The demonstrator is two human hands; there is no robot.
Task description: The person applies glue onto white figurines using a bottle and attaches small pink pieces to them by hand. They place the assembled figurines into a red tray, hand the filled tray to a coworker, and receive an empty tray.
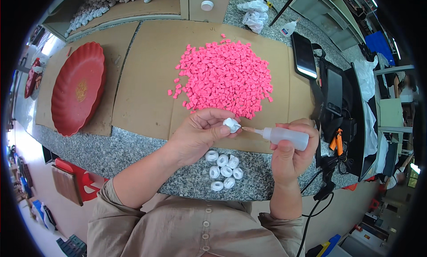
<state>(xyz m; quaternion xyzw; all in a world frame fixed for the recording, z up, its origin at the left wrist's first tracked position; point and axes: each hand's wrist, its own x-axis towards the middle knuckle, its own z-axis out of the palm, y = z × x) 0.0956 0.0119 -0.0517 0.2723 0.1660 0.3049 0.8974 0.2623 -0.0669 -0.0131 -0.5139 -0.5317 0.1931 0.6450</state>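
My left hand point(199, 134) pinches a small white piece point(231, 125) between thumb and fingers. Closed around a translucent white squeeze bottle point(289, 137) is my right hand point(294, 157). The bottle lies nearly level, its thin nozzle tip pointing left and meeting or almost meeting the white piece; whether they touch I cannot tell. Below my hands, several white ring-like pieces point(226, 171) rest in a cluster on the speckled stone tabletop point(147, 161). Just beyond my left hand spreads a large heap of small pink pieces point(227, 76) on cardboard point(147, 65).
A red scalloped dish point(66, 97) stands at left. To the right are a dark phone point(304, 56), a black bag point(333, 92) and cables. At the back sit a crumpled plastic bag point(254, 14), a small white bottle point(288, 28) and an open wooden box point(133, 10) holding many small pale pieces.
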